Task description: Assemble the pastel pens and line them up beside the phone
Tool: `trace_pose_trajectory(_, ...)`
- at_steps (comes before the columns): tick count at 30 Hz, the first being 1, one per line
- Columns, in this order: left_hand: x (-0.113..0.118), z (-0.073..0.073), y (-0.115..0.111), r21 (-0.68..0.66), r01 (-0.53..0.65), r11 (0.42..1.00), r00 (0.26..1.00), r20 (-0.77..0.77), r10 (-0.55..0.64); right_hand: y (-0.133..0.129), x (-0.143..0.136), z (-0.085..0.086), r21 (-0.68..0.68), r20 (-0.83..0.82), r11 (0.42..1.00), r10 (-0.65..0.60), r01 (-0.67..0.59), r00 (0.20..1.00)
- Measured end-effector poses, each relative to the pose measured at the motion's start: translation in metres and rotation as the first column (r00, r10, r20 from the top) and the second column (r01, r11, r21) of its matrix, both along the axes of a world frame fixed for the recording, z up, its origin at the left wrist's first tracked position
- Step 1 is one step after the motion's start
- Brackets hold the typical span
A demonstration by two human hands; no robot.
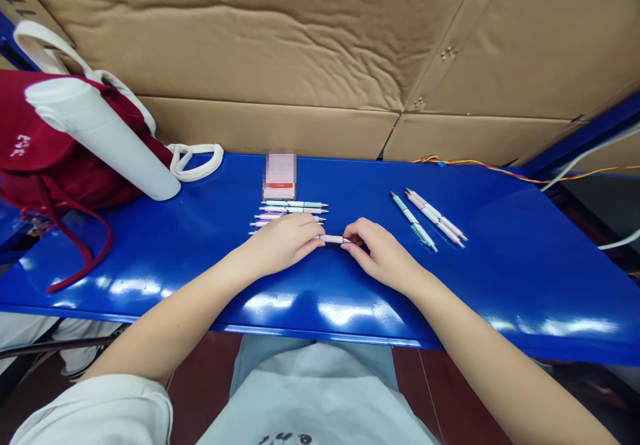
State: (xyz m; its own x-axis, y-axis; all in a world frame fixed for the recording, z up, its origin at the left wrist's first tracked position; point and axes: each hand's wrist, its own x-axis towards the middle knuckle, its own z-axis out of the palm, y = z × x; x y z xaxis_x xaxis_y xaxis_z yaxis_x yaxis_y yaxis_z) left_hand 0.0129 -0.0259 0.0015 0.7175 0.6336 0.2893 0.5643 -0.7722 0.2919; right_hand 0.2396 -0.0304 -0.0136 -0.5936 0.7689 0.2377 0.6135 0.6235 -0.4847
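Note:
Between my two hands lies a pale pink pen (332, 239), level and just above the blue table. The fingers of my left hand (285, 242) are closed round its left part, which they hide. My right hand (376, 252) pinches the pen's tip end between thumb and fingers. Behind my left hand several pens (295, 204) lie side by side in a row, partly covered by that hand. Off to the right of my right hand are a green pen (414, 222) and a small group of pink and white pens (436, 216), lying slantwise.
A pink phone-like rectangle (280, 173), partly blurred, lies behind the row of pens. A red bag (75, 158) and a leaning white bottle (107, 138) occupy the table's left end. Cardboard (280, 52) walls the back. Thin wires (480, 163) run along the right rear edge.

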Motion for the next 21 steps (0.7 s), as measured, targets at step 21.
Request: trace_pose_trajectory(21,0.0009,0.0008,-0.0004,0.003,0.003,1.000,1.000,0.001,-0.003,-0.0002,0.0001,-0.0013,0.030,0.007,0.999,0.022,-0.022,1.000)
